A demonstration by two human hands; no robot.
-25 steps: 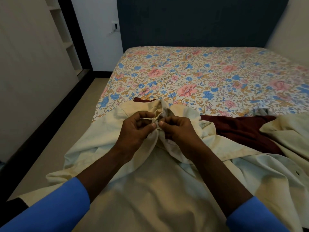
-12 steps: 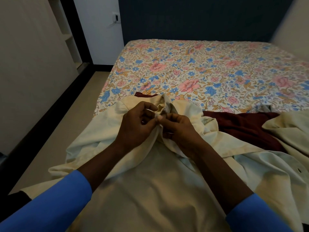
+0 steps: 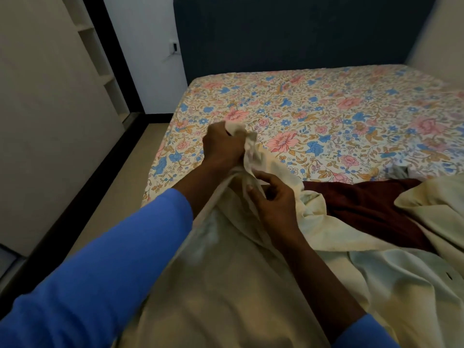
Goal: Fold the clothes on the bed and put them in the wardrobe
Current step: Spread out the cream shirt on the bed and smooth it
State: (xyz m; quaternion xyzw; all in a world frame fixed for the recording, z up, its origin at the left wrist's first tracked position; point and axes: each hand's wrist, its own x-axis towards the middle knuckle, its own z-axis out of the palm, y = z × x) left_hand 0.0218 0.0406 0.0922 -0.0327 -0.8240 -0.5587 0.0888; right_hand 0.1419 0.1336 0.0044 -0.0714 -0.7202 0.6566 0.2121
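Observation:
A cream garment (image 3: 226,285) lies across the near end of the bed (image 3: 326,116), which has a floral sheet. My left hand (image 3: 222,146) grips the garment's bunched top end and holds it lifted above the sheet. Just below it, my right hand (image 3: 272,199) pinches a fold of the same cream cloth. A dark red garment (image 3: 371,209) lies to the right, partly under the cream cloth. Another cream garment (image 3: 431,204) sits at the right edge.
The wardrobe's pale door (image 3: 50,109) and its open shelves (image 3: 98,46) stand on the left across a strip of floor (image 3: 120,184). A dark blue headboard (image 3: 288,33) backs the bed. A small grey cloth (image 3: 399,172) shows behind the red garment.
My left hand has risen and moved away from me, pulling the cream garment's top end up off the bed. My right hand has stayed lower on the cloth. The hands have come apart.

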